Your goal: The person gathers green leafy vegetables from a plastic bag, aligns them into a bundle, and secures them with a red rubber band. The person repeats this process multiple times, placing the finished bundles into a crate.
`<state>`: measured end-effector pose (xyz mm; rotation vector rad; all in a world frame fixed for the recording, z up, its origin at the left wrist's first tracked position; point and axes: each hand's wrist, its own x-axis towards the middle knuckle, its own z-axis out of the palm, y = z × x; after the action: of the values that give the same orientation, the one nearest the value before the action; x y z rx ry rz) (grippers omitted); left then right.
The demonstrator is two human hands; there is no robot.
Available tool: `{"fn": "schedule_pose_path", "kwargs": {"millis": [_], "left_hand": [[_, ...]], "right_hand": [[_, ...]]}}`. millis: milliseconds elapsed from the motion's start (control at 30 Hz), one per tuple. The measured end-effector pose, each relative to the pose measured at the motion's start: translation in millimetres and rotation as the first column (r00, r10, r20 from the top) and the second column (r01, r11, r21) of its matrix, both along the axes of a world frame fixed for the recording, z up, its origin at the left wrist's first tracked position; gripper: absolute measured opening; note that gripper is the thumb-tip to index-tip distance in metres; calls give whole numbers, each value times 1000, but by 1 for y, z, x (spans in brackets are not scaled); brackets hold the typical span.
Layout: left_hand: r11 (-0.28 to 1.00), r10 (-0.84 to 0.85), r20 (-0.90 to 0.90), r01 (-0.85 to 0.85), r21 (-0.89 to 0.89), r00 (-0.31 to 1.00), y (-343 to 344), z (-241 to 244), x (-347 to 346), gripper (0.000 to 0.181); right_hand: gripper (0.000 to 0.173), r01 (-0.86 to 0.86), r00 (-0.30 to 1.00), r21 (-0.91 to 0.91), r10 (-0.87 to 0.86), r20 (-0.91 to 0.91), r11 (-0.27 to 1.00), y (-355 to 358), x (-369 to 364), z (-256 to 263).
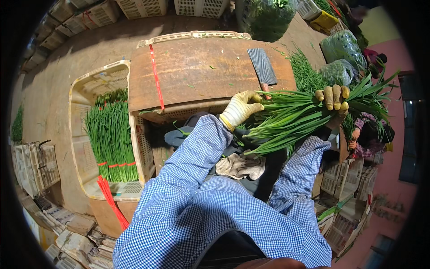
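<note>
My right hand (332, 99), in a glove with yellowed fingers, is closed around a loose bunch of green garlic chives (295, 112). The pale stem ends point left and the leafy tips spread out to the right. At the left end of the bunch is my left hand (243, 106), in a whitish glove, its thumb and fingers curled at the stems. Whether it pinches one is hidden. Just beyond the bunch lies a cleaver (262, 67) with a dark, ridged blade on a wooden board (201, 70); the stems partly cover its reddish handle.
A plastic crate (75, 148) at left holds chive bundles (112, 141) bound with red ties. Loose red ties (109, 201) hang by its near corner. One red strip (156, 77) crosses the board. Crumpled cloth (240, 164) lies below my hands. Another person (371, 134) works at right.
</note>
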<state>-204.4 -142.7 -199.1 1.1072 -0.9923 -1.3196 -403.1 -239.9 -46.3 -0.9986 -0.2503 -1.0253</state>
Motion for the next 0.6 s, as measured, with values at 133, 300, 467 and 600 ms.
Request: {"fn": "schedule_pose_path", "kwargs": {"millis": [133, 300, 467, 600], "left_hand": [[997, -1, -172, 13, 72, 985, -2, -2, -6, 19], [994, 8, -435, 39, 100, 900, -8, -11, -6, 13], [993, 101, -747, -17, 119, 657, -5, -15, -4, 6], [960, 281, -738, -188, 209, 614, -10, -31, 5, 8]], "right_hand": [[21, 0, 1000, -7, 0, -8, 1000, -1, -3, -2], [21, -4, 1000, 4, 5, -10, 1000, 0, -1, -3], [19, 10, 1000, 22, -10, -27, 1000, 2, -2, -6], [20, 27, 999, 10, -27, 23, 1000, 1, -6, -4]]}}
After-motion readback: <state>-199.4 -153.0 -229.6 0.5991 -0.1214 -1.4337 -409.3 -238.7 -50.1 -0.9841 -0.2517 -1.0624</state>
